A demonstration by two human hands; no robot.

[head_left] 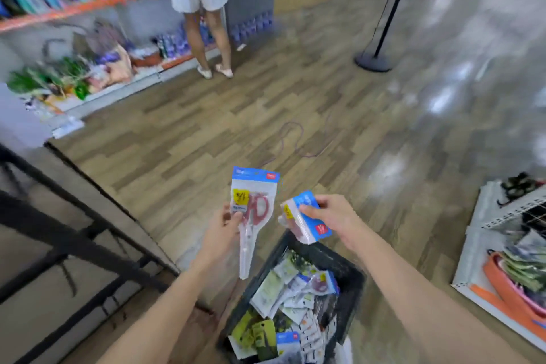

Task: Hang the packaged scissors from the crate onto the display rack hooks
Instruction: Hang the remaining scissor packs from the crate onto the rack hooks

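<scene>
A wood-plank floor [224,115] fills the view, with a stocked shelf [74,9] along its far left edge, where another person [201,9] stands. A black crate [351,272] of mixed packets sits on the floor at the near edge. Above it, the left hand [221,230] pinches a packaged pair of red scissors [251,216] upright by its side. Just beside it, apart, the right hand [331,216] grips a second blue-topped scissors packet [304,221], tilted.
</scene>
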